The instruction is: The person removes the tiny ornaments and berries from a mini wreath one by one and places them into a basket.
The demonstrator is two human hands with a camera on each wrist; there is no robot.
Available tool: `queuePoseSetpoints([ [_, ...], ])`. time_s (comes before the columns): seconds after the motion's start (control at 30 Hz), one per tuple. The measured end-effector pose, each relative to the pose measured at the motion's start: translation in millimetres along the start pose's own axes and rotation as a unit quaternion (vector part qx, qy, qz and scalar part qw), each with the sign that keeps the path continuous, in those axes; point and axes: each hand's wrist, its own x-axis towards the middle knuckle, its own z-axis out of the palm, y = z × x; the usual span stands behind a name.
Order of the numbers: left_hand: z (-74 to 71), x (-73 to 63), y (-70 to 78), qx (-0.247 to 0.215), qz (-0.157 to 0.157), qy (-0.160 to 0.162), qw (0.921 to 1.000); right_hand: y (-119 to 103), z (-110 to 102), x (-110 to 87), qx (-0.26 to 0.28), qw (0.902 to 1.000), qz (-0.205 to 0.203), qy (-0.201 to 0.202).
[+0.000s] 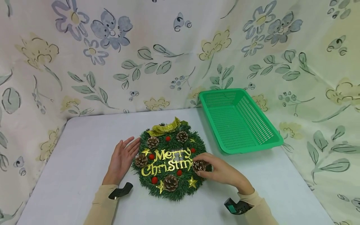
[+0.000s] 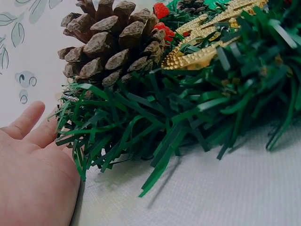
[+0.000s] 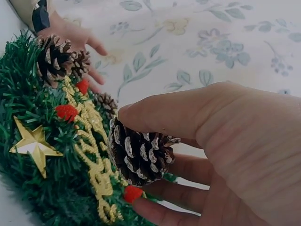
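A green Christmas wreath point(image 1: 180, 192) lies flat on the white table, bearing gold "Merry Christmas" lettering point(image 1: 161, 167), red berries, gold stars, pine cones and a gold ribbon bow point(image 1: 164, 127). My right hand point(image 1: 220, 170) grips a pine cone point(image 3: 136, 153) between thumb and fingers at the wreath's right side; whether the cone is fixed to the wreath I cannot tell. Beside the wreath's left edge is my left hand point(image 1: 122, 159), fingers extended, palm turned toward the greenery. In the left wrist view another pine cone point(image 2: 110, 44) stands near those fingers.
A green plastic basket point(image 1: 220, 137) with perforated sides stands at the table's back right, beyond my right hand. Floral fabric point(image 1: 168, 56) hangs behind the table point(image 1: 78, 156). Both wrists wear black straps with small devices.
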Motion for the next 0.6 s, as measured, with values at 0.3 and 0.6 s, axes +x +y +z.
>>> queuePoseSetpoints([
  [0.3,-0.8,-0.5,-0.5,0.01,0.001,0.003,1.0,-8,-6,7.2,-0.013,0.9999,-0.001,-0.011],
  [0.6,-0.3,-0.2,-0.8,0.001,-0.002,0.002,1.0,-17,-14,16.2,-0.033,0.9991,-0.021,-0.015],
])
